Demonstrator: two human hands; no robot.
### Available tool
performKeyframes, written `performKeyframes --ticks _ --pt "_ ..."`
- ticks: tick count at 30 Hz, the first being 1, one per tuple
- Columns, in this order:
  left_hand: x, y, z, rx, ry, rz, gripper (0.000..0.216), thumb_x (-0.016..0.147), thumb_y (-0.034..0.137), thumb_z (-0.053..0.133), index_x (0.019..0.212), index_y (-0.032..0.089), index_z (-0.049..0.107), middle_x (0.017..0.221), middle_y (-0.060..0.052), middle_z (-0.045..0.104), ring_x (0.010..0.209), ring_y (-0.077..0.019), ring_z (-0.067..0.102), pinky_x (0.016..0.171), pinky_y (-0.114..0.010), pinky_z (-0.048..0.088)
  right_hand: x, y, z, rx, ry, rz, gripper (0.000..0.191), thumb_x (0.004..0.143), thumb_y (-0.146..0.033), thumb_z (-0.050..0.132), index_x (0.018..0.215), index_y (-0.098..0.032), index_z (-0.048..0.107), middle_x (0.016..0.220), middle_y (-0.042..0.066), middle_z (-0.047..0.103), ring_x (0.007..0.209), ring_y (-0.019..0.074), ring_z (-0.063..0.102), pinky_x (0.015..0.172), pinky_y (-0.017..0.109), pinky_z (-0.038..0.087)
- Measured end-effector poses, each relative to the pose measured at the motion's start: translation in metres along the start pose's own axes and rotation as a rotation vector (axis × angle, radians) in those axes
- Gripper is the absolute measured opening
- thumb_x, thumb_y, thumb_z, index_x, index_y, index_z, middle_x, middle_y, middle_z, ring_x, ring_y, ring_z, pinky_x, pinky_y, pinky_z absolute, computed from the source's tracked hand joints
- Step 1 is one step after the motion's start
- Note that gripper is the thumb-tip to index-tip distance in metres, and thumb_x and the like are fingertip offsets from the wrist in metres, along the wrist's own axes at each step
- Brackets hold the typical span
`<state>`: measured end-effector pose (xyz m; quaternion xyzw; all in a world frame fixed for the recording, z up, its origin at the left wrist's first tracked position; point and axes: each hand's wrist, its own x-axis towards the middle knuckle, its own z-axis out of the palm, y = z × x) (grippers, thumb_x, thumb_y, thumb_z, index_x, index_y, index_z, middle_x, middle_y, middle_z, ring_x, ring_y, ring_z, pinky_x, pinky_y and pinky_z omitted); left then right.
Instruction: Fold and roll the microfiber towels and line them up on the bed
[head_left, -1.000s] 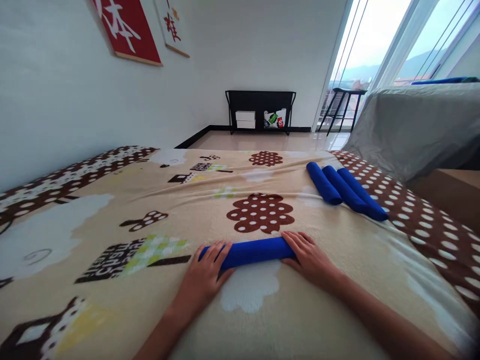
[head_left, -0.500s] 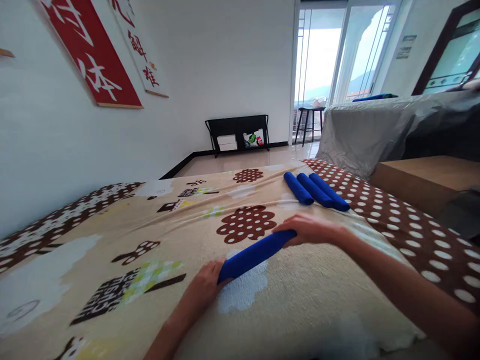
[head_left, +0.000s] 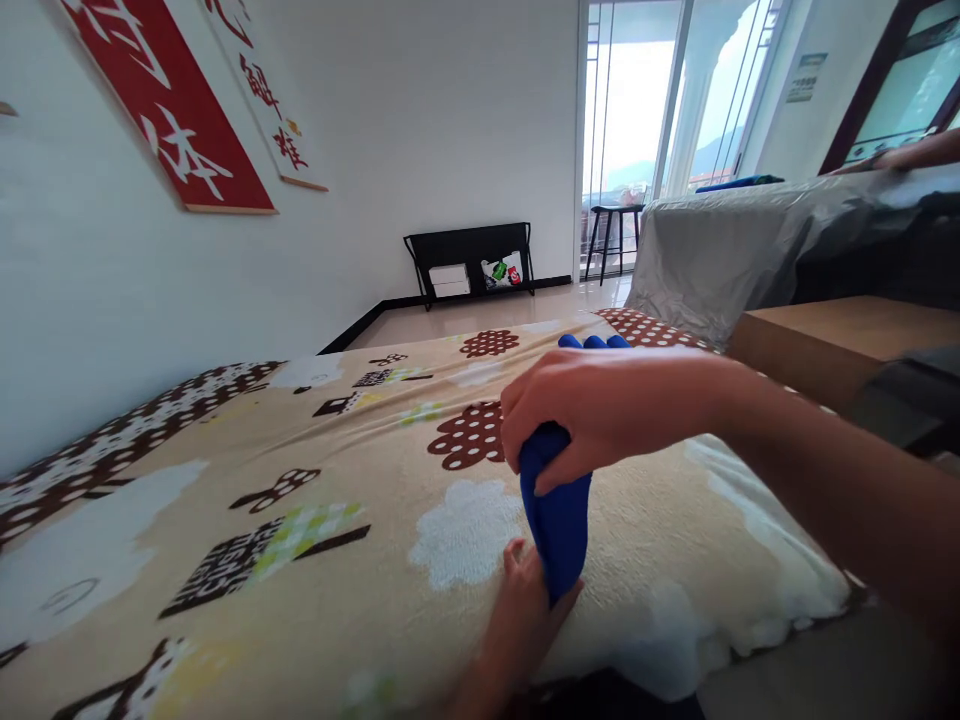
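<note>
A rolled blue cloth (head_left: 559, 530) stands nearly upright, slightly tilted, above the near part of the patterned blanket (head_left: 337, 600). My right hand (head_left: 574, 405) is closed round its upper end, with the thumb on the near side. At the lower end my left hand (head_left: 525, 595) grips it, some fingers hidden behind the cloth. Beyond my right hand lie three more blue rolls (head_left: 594, 342) side by side; only their far ends show, and the hand and forearm cover the rest.
A wooden box-like piece (head_left: 847, 325) stands at the right, beside furniture under clear plastic sheeting (head_left: 697, 255). Another person's hand (head_left: 892, 160) rests on that sheeting, with a blue item (head_left: 739, 184) farther left. A low black rack (head_left: 469, 262) stands against the far wall.
The held roll has swung from slanting low over the blanket to nearly upright. My right hand has come nearer and left, my left hand right and lower. Another person's arm has come into view.
</note>
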<state>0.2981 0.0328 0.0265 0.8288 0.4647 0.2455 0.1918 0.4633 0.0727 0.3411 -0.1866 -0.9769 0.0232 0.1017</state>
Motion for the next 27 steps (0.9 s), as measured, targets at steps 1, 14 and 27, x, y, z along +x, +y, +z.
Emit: performKeyframes --ticks 1,14,27 --pt "0.000 0.003 0.000 0.054 0.021 0.009 0.028 0.091 0.037 0.057 0.114 0.021 0.063 0.112 -0.010 0.070 0.111 -0.0279 0.060 0.110 -0.058 0.032 -0.001 0.001 0.005 -0.009 -0.003 0.025 0.014 0.075 -0.026 0.078 0.088 -0.023 0.074 0.086 -0.010 0.068 0.085 0.0074 0.060 0.085 0.022 0.045" --pt "-0.001 -0.015 0.015 0.455 0.079 0.139 0.082 0.090 0.049 0.054 0.154 0.013 0.018 0.155 -0.016 0.035 0.141 -0.0309 0.038 0.107 -0.050 0.036 -0.076 0.056 -0.048 -0.073 -0.128 0.485 0.039 0.070 -0.048 0.070 0.089 -0.014 0.074 0.083 -0.006 0.070 0.065 0.0016 0.061 0.064 0.016 0.045" --pt "0.010 -0.043 0.038 0.482 0.183 0.152 0.061 0.094 0.037 0.050 0.152 0.037 0.028 0.135 -0.006 0.060 0.119 -0.0267 0.062 0.091 -0.045 0.048 -0.108 0.253 -0.083 -0.151 -0.045 0.769 0.075 0.080 -0.046 0.016 0.072 0.011 0.064 0.071 0.003 0.069 0.056 -0.0032 0.058 0.057 0.014 0.036"
